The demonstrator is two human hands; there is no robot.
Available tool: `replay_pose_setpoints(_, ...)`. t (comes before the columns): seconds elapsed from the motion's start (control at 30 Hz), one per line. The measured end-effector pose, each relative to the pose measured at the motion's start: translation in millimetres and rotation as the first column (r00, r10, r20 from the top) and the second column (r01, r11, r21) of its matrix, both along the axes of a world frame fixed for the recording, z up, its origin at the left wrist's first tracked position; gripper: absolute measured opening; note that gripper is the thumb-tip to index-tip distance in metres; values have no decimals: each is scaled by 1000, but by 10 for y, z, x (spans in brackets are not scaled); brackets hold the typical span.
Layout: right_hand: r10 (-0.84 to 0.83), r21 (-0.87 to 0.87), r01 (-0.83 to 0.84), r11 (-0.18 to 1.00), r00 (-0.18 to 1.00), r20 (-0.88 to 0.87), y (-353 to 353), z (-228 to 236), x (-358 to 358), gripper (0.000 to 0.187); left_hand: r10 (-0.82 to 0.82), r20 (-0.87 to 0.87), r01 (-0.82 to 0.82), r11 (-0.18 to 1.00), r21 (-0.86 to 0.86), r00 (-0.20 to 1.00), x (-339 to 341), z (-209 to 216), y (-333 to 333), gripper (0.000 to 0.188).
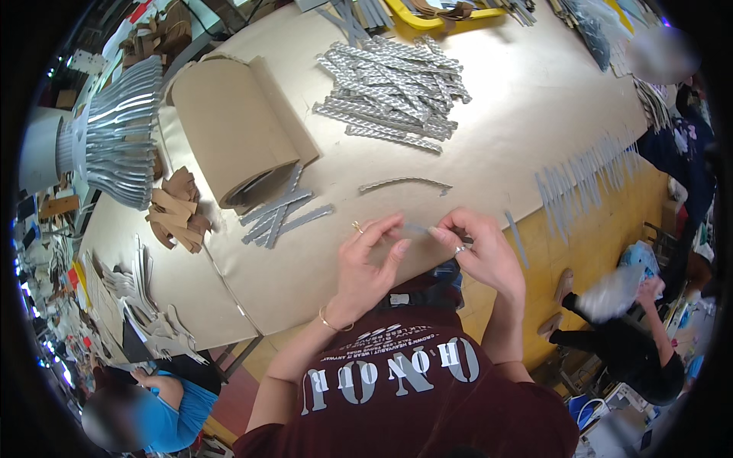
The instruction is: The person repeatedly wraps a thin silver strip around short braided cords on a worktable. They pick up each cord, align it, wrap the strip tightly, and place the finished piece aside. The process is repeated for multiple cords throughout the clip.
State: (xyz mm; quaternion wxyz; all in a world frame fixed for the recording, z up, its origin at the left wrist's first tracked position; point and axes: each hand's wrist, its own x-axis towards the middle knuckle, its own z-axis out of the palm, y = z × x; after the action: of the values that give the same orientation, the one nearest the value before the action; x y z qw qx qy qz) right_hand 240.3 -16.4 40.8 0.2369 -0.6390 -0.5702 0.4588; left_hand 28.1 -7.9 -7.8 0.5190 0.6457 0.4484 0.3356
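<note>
One thin grey strip (414, 227) is pinched by the right hand (477, 246), its long axis pointed leftward above the table (279, 278) to the left hand (368, 261), whose thumb and forefinger are held apart.

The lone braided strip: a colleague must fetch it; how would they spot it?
On the tan table, find the big silvery heap. Just below it in the picture lies the lone braided strip, apart from the others and bowed into a shallow arch.
</note>
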Motion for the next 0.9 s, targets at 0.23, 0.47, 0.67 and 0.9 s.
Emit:
replay_pose_setpoints(0.23, 56, 23, -58, 998, 996, 73, 43, 89, -178, 20, 315, 428, -36, 838, -545, 847, 1, -40, -15, 17)
replay_pose_setpoints(0.47, 64, 319, -164, 934, 951, 302, 83, 81, -197, 17, 152, 230, -118, 981, -155, 961, 161, -11, 123, 29)
replay_pose_setpoints(0.67, -298, 106, 281, 954, 929, 220, 122, 146, 43, 14, 24, -470, 186, 900, 395, 882, 384, -198, 288, 66)
replay_pose_setpoints(0.9, -226, 54, 224, 973, 974, 20, 230, -19, -104, 21, -19, -624, 313, 877, 365, 782, 354, -364, 93, 70)
